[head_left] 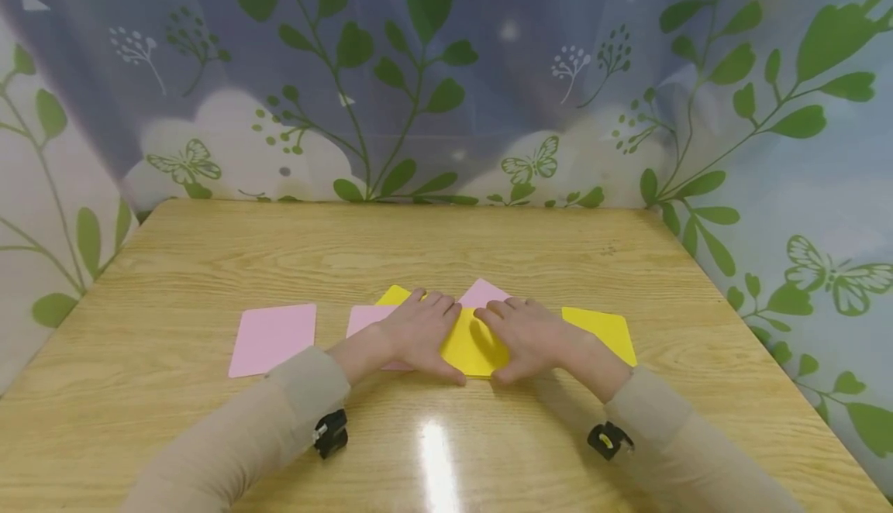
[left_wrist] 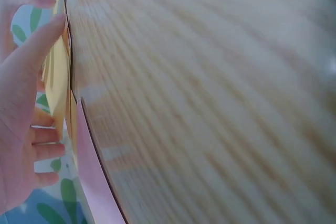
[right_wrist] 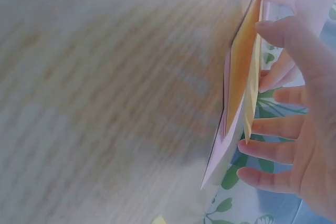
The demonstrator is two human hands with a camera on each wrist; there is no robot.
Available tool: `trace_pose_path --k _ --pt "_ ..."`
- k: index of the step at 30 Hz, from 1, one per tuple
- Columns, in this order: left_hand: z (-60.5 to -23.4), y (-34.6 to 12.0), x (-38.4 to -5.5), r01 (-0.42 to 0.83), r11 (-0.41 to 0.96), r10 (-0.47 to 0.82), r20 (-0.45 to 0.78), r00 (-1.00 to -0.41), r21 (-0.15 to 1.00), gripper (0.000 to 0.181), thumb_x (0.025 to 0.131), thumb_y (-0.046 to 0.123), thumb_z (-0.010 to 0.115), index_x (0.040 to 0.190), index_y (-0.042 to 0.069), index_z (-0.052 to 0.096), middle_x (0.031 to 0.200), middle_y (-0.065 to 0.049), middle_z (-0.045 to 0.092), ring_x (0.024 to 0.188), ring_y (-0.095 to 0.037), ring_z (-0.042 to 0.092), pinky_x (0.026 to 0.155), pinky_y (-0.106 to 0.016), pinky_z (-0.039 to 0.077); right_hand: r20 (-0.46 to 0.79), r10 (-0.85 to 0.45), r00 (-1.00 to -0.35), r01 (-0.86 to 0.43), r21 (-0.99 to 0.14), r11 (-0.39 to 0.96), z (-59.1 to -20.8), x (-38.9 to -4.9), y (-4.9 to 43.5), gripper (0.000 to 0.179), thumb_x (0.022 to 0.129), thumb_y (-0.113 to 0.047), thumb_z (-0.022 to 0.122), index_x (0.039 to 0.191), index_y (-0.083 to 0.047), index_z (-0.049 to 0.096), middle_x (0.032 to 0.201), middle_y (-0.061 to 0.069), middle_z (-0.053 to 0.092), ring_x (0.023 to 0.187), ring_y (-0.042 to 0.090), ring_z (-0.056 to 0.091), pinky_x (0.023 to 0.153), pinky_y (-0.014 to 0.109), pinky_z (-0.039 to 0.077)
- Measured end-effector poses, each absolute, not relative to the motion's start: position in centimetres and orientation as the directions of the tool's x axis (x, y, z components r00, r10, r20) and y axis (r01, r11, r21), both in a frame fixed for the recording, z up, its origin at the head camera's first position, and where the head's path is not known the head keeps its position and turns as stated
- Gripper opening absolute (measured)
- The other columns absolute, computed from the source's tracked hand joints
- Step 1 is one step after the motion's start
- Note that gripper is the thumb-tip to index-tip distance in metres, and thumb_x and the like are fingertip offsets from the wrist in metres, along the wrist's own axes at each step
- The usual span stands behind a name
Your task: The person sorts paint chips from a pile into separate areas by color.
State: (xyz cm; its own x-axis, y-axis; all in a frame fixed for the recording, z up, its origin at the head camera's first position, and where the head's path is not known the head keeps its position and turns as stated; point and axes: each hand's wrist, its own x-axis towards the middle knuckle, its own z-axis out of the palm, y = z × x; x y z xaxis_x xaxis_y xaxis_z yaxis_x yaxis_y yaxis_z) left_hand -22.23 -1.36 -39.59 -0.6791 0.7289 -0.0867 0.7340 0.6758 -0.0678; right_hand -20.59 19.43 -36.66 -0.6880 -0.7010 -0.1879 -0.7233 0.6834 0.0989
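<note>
A yellow square sheet (head_left: 474, 346) lies between both hands near the table's middle, raised off the surface in the wrist views. My left hand (head_left: 422, 331) touches its left side, thumb at the near edge and fingers stretched away. On its right side, my right hand (head_left: 533, 335) touches it with thumb and extended fingers (right_wrist: 273, 150). Beneath the left hand are a pink sheet (head_left: 363, 319) and another yellow sheet's corner (head_left: 393, 294). A pink corner (head_left: 483, 291) points up behind the middle sheet. How many layers lie there is hidden.
A separate pink square (head_left: 274, 339) lies flat to the left. Another yellow square (head_left: 601, 331) lies to the right, partly behind the right forearm. The wooden table (head_left: 418, 242) ends at a leaf-patterned curtain (head_left: 516, 110). Both wrists carry black cameras (head_left: 331, 433).
</note>
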Motion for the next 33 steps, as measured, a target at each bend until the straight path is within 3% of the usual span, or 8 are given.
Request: trace_pose_path --k 8,17,24,33 --pt "-39.6 -0.8 -22.3 0.711 0.698 0.711 -0.043 -0.702 -0.086 0.11 0.067 0.08 0.048 0.14 0.0 0.033 0.135 -0.01 0.041 0.124 -0.026 0.035 0.104 -0.045 0.024 -0.152 -0.694 -0.704 -0.709 0.085 0.7 -36.7 -20.9 20.4 0.086 0.073 -0.053 0.063 0.137 -0.001 0.036 0.135 0.015 0.04 0.119 0.035 0.043 0.085 0.053 0.043" --pt "-39.1 0.3 -22.6 0.732 0.661 0.75 0.106 -0.653 -0.164 0.103 0.066 0.078 0.051 0.132 -0.002 0.042 0.124 -0.011 0.046 0.115 -0.026 0.04 0.1 -0.04 0.029 -0.014 -0.648 -0.761 -0.647 0.079 0.758 -37.1 -20.9 22.3 0.103 0.063 -0.069 0.067 0.134 0.001 0.038 0.132 0.017 0.039 0.122 0.032 0.035 0.094 0.051 0.035" --pt "-38.5 2.7 -22.5 0.737 0.644 0.763 0.099 -0.639 -0.208 0.104 0.068 0.08 0.045 0.132 -0.001 0.041 0.123 -0.01 0.045 0.114 -0.024 0.038 0.1 -0.039 0.027 0.026 -0.631 -0.775 -0.629 0.069 0.775 -37.5 -20.7 24.5 0.106 0.061 -0.073 0.065 0.133 0.001 0.04 0.13 0.017 0.04 0.122 0.033 0.035 0.095 0.053 0.034" --pt "-38.0 6.8 -22.5 0.731 0.638 0.756 0.017 -0.654 -0.241 0.107 0.068 0.083 0.043 0.137 0.001 0.039 0.13 -0.009 0.044 0.12 -0.024 0.037 0.102 -0.041 0.026 0.04 -0.607 -0.794 -0.603 0.071 0.794 -37.8 -20.3 27.9 0.101 0.062 -0.063 0.072 0.131 0.004 0.042 0.129 0.02 0.043 0.119 0.036 0.039 0.092 0.055 0.036"
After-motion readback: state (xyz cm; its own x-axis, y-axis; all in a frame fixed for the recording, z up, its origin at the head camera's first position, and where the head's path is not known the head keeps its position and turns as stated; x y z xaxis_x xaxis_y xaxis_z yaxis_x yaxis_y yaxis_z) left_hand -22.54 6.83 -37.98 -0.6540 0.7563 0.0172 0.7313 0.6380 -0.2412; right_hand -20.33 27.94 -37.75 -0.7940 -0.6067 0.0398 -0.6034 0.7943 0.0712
